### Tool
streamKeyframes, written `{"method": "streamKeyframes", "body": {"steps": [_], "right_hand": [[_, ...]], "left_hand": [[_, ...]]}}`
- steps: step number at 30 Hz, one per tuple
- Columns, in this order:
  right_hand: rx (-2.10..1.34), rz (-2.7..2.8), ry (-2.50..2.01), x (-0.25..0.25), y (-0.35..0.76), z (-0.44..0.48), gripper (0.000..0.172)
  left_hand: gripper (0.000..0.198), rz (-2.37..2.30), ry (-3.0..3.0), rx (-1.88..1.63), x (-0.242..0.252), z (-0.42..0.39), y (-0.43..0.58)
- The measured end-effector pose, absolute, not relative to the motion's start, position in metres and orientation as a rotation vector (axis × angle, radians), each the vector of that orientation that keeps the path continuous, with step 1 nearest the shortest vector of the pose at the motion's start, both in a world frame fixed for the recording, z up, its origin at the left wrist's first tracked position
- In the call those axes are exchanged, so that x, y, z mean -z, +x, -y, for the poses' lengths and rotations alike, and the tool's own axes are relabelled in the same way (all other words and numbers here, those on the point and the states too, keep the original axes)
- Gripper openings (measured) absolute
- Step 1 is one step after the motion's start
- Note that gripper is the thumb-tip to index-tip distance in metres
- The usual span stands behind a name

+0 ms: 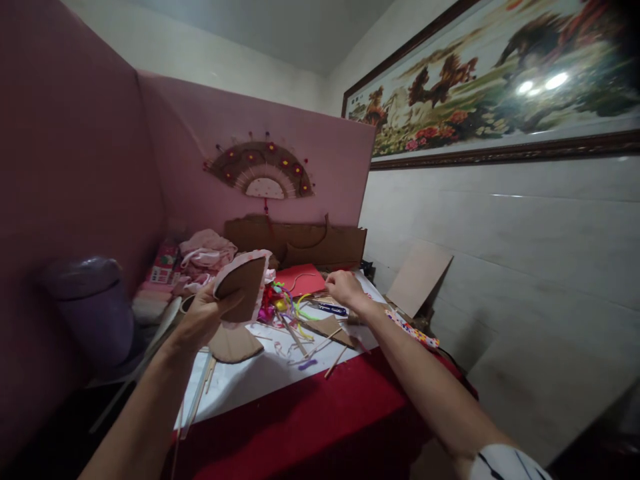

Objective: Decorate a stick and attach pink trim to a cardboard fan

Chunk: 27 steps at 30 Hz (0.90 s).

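Observation:
My left hand (200,313) grips a brown cardboard piece (245,290), rounded along one side, with pale pink patterned fabric folded over its edge. The thumb presses on its bare face. My right hand (345,288) is over the far right of the table, by a sheet of red paper (300,279). Its fingers are curled closed; whatever they may hold is hidden. Just below it lies a dark blue utility knife (331,308). A fan-shaped cardboard piece (235,345) rests on the white sheet under my left hand, and a smaller cardboard scrap (333,330) lies to the right.
Colourful pipe cleaners (280,303) and thin wooden sticks are scattered mid-table. Pink cloth (207,250) is heaped at the back left, near a lidded bin (95,313). A decorated fan (260,167) hangs above torn cardboard (320,247). A cardboard sheet (420,277) leans on the right wall.

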State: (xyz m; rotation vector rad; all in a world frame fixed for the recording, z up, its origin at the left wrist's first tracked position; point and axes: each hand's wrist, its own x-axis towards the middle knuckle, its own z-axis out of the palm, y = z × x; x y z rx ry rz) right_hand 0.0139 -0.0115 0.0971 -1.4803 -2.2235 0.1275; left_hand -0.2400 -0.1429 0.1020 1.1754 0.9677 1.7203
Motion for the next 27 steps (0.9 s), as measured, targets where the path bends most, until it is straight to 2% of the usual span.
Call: {"method": "streamKeyframes", "body": {"steps": [3,12,17,21,24,27], "right_hand": [[-0.087,2.457,-1.579,-0.087,0.019,0.003,0.016],[0.066,2.743,-1.495,-0.065,0.010,0.004,0.039],[0.053,2.726,-1.428,-0.079,0.022,0.003,0.032],[0.015,2.647,-1.347,-0.099,0.035,0.004,0.022],[-0.036,2.594,-1.218,-0.112,0.038,0.012,0.028],[-0.164,2.505,-0.998,-0.122,0.036,0.030,0.030]], "left_hand": [[0.059,-0.952,1.171,-1.720,-0.099,0.141,-0.241],[0.060,-0.880,1.227,-1.638,-0.088,0.136,-0.235],[0.053,-0.850,1.195,-1.607,-0.092,0.140,-0.233],[0.038,-0.826,1.171,-1.586,-0.092,0.143,-0.234],[0.031,-0.813,1.177,-1.543,-0.092,0.144,-0.233],[0.035,-0.810,1.178,-1.516,-0.090,0.144,-0.233]]}}
